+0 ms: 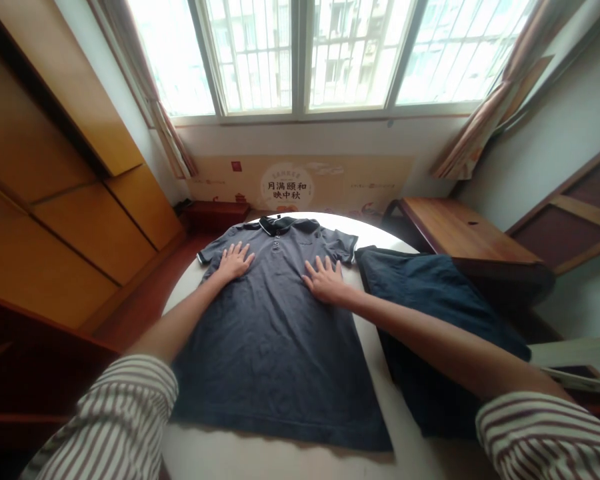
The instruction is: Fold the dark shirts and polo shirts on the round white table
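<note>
A dark grey polo shirt (275,353) lies spread front side up, its black collar toward the window and its hem toward me. My left hand (235,261) rests flat on the upper chest near the left sleeve, fingers spread. On the other side of the button placket, my right hand (325,280) also presses flat on the fabric with its fingers apart. Neither hand grips anything. Some wrinkles run down the middle of the shirt. Beneath it is a white round table (375,347).
Folded dark blue cloth (415,287) lies on the table's right side, partly under my right forearm. A wooden desk (470,227) stands beyond it at the right. Wooden cabinets (80,220) line the left wall. A printed banner (330,183) hangs below the window.
</note>
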Available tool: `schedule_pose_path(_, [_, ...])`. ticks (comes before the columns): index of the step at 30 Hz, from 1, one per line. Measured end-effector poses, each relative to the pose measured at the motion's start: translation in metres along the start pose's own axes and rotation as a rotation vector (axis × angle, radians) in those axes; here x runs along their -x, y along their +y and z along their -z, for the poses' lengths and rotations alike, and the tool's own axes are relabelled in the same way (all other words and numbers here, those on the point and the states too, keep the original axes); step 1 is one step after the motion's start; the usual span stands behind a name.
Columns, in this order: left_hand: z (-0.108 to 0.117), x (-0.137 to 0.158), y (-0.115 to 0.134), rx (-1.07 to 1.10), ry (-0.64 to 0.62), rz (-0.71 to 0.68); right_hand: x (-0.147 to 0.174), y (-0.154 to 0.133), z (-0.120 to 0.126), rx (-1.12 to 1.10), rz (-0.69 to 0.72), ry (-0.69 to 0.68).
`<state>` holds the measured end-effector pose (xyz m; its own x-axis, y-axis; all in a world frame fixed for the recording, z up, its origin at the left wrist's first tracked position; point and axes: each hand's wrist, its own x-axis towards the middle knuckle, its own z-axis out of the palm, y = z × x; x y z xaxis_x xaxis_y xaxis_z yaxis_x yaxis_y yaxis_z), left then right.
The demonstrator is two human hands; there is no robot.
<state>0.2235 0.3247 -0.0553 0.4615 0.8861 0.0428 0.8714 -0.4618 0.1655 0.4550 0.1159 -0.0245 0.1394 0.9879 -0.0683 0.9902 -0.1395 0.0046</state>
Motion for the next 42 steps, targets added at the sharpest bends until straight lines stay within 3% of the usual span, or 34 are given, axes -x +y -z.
schedule_pose_path(3, [0.002,0.068,-0.005,0.029,0.005,-0.125,0.084,-0.025,-0.002,0.048,0.143,-0.008])
schedule_pose_path(8, [0.014,0.208,-0.022,0.128,0.053,-0.516,0.219,-0.037,-0.017,0.099,0.505,0.111])
schedule_pose_path(11, [0.026,0.274,-0.041,0.127,0.092,-0.710,0.255,-0.028,-0.034,0.155,0.640,0.284])
schedule_pose_path(15, [0.039,0.320,-0.065,0.081,0.177,-0.821,0.261,-0.015,-0.050,0.201,0.644,0.488])
schedule_pose_path(19, [0.045,0.333,-0.083,-0.015,0.217,-0.859,0.262,-0.012,-0.053,0.184,0.590,0.559])
schedule_pose_path(24, [0.044,0.336,-0.094,-0.078,0.237,-0.769,0.269,-0.013,-0.048,0.138,0.593,0.595])
schedule_pose_path(31, [0.046,0.364,-0.088,0.105,0.136,-0.741,0.290,-0.011,-0.038,0.066,0.509,0.375])
schedule_pose_path(35, [0.054,0.369,-0.081,0.191,0.063,-0.664,0.293,-0.015,-0.011,-0.032,0.491,0.236])
schedule_pose_path(38, [0.062,0.337,-0.080,0.257,0.100,-0.532,0.268,-0.031,0.023,-0.127,0.514,0.136])
schedule_pose_path(42, [0.070,0.244,-0.085,0.397,0.323,-0.129,0.203,-0.076,0.043,-0.258,0.677,0.145])
